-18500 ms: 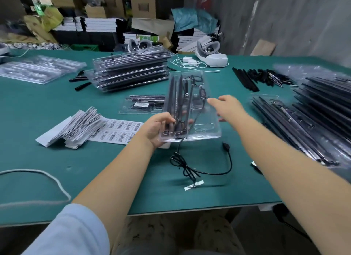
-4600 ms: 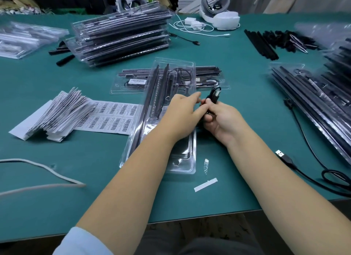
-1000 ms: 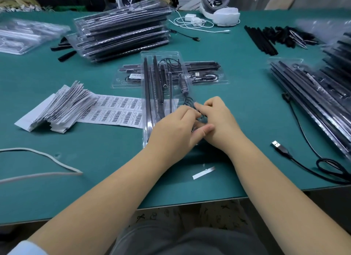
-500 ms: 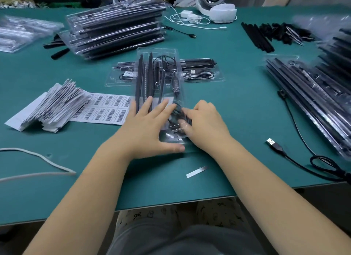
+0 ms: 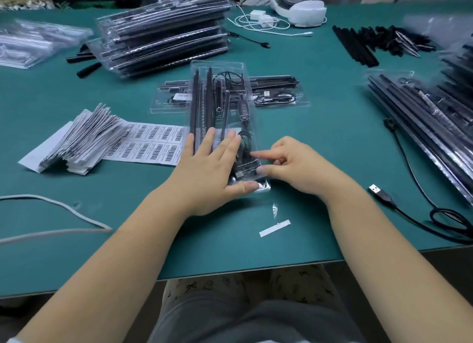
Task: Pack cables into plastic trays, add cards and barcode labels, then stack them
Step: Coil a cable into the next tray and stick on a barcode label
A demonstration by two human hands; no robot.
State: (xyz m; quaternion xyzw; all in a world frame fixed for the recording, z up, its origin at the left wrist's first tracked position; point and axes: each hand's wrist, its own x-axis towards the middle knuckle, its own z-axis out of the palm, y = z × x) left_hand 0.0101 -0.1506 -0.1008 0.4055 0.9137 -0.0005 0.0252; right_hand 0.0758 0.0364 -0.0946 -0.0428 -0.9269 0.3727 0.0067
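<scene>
Clear plastic tray [image 5: 220, 71] is pressed flat by the open-fingered left hand [image 5: 212, 168]; coiled cable [image 5: 244, 150] is touched by the right hand [image 5: 294, 163], index finger and thumb extended, other fingers curled.

Green-topped table [image 5: 332, 143], cluttered dim backdrop.

A white headset [image 5: 299, 7] and white charger [image 5: 261, 17] lie on the green table [image 5: 320, 127].

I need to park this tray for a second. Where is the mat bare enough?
Bare mat lies between the clear tray and the tray pile on the right, short of the USB cable. Another patch lies near left, between the card stack and white cord. The far edge is crowded.
</scene>
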